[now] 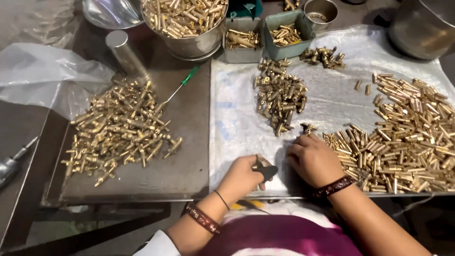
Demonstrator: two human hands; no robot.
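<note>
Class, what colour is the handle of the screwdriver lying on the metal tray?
Green. The screwdriver handle shows best in the head view, beside the pile of brass parts.

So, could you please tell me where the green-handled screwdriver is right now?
The green-handled screwdriver lies in the upper middle of the head view, on the metal tray, between the steel bowl and the left pile of brass parts.

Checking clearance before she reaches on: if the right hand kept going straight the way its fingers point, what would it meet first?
The right hand points up the white sheet; first comes the small brass fitting at its fingertips, apparently touching already. Beyond lies the middle brass heap.
</note>
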